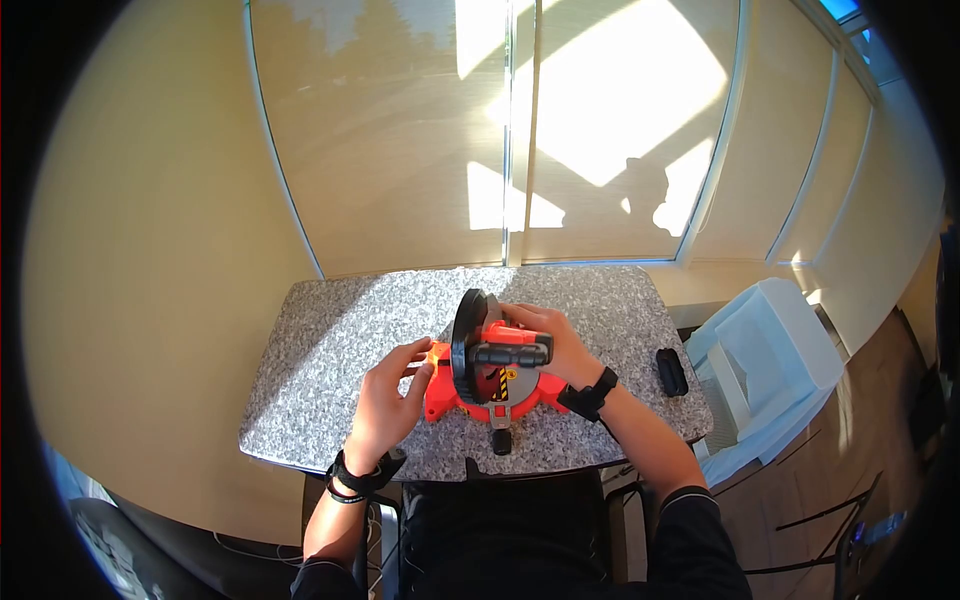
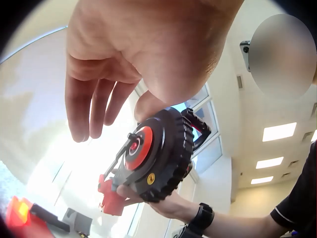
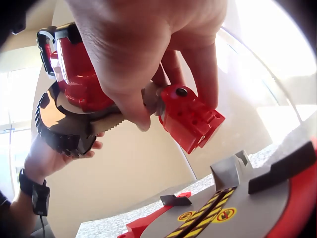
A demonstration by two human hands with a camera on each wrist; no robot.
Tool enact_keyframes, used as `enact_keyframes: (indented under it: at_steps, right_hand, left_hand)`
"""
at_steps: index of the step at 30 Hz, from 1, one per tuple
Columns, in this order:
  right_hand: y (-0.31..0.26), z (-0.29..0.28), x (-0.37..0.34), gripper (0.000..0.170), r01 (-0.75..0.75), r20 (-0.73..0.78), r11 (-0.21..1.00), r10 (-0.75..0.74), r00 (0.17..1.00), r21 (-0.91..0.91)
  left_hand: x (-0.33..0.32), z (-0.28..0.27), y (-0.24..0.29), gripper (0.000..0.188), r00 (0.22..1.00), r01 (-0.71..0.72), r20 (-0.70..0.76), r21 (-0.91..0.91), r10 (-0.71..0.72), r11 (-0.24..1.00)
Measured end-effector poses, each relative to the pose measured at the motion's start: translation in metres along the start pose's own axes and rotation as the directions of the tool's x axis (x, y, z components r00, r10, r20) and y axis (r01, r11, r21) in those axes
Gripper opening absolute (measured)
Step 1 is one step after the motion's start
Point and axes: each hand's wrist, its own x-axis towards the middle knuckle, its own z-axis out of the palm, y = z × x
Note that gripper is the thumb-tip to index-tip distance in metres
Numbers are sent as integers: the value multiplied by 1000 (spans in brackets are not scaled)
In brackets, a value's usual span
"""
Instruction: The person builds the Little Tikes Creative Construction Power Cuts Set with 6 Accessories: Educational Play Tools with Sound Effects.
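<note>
A red and black toy saw head, with its black toothed-edge guard (image 1: 464, 345), is held above a red and grey round base (image 1: 525, 386). My right hand (image 1: 560, 345) grips the saw's rear arm, thumb and fingers around it beside a red block (image 3: 190, 119). In the right wrist view, this block hangs above the base (image 3: 267, 196), apart from it. My left hand (image 1: 385, 408) is at the left of the saw, fingers loosely extended. The left wrist view has this hand (image 2: 143, 47) over the guard (image 2: 171, 153), holding nothing; whether its thumb touches the guard, I cannot tell.
The base stands on a speckled grey table (image 1: 330, 370). A small black case (image 1: 671, 372) lies near the right edge. Beside the table is a chair with a pale blue cover (image 1: 770, 360). Tall window blinds (image 1: 390, 150) rise behind the table.
</note>
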Motion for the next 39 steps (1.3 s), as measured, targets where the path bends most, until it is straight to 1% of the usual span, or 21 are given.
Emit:
enact_keyframes:
  at_steps: [1, 2, 3, 5, 6, 7, 9, 10, 13, 14, 17, 20, 22, 26, 28, 29, 31, 32, 34, 35, 39]
  right_hand:
    - [2, -1, 2, 62, 15, -9, 1000, -15, 1000, 19]
    - [3, -3, 4, 56, -101, 47, 990, 97, 994, 98]
    - [12, 3, 3, 56, -101, 47, 990, 97, 994, 98]
    - [29, 17, 4, 49, -98, -49, 975, 110, 993, 201]
    - [25, 17, 4, 36, -114, -51, 943, 137, 989, 313]
    - [34, 21, 4, 36, -113, -50, 943, 135, 990, 313]
    - [55, 31, 6, 30, -279, 78, 945, 269, 960, 172]
    - [59, 32, 6, 25, -283, 105, 957, 276, 955, 58]
    - [50, 24, 17, 23, -227, 142, 974, 226, 964, -7]
    - [54, 26, 17, 23, -226, 145, 974, 224, 964, -6]
    - [79, 37, 17, 22, -239, 147, 969, 228, 962, 60]
    - [118, 53, 17, 31, -264, 234, 962, 243, 941, 63]
    - [142, 62, 16, 33, -312, 310, 932, 246, 918, 186]
    - [137, 62, 16, 32, -312, 344, 941, 253, 904, 129]
    - [149, 76, 13, 17, -322, 200, 790, 254, 946, 522]
    - [150, 74, 14, 17, -322, 201, 790, 253, 946, 522]
    - [152, 65, 17, 35, -336, 361, 870, 201, 910, 361]
    - [146, 62, 18, 35, -335, 362, 871, 201, 910, 360]
    - [133, 56, 18, 34, -233, 367, 962, 168, 915, 140]
    - [130, 55, 17, 34, -218, 361, 970, 168, 917, 104]
    - [123, 54, 17, 34, -245, 330, 958, 186, 925, 147]
  left_hand:
    - [-1, 4, -8, 36, 1000, -1, -1, 0, 1, 1000]
    - [-3, 8, -17, 36, 999, -23, 28, 77, 21, 997]
    - [-4, 10, -20, 36, 998, -47, 58, 153, 38, 987]
    - [-8, 14, -20, 36, 994, -40, 104, 202, 19, 979]
    - [-10, 16, -22, 37, 983, -72, 179, 193, 37, 979]
    - [-11, 18, -25, 38, 966, -104, 253, 181, 56, 978]
    - [-17, 23, -37, 40, 954, -111, 294, 169, 57, 979]
    - [-18, 26, -40, 42, 940, -122, 336, 169, 59, 978]
    - [-23, 35, -52, 44, 906, -107, 422, 192, 17, 976]
    - [-24, 37, -57, 45, 885, -83, 465, 215, -27, 973]
    - [-29, 41, -69, 48, 871, -124, 491, 216, 2, 969]
    - [-30, 42, -72, 50, 869, -143, 495, 229, 12, 963]
    - [-31, 43, -72, 51, 868, -146, 497, 254, 0, 956]
    - [-30, 41, -70, 52, 838, -135, 545, 273, -37, 952]
    - [-31, 42, -73, 52, 835, -137, 547, 305, -55, 943]
    - [-32, 42, -75, 52, 833, -140, 549, 334, -72, 932]
    - [-33, 44, -79, 52, 833, -144, 550, 334, -69, 932]
    - [-33, 44, -80, 52, 830, -148, 553, 334, -66, 931]
    - [-33, 44, -80, 52, 833, -149, 550, 332, -62, 932]
    - [-33, 44, -79, 52, 834, -151, 549, 330, -59, 932]
    - [-32, 41, -73, 52, 835, -144, 548, 305, -50, 941]
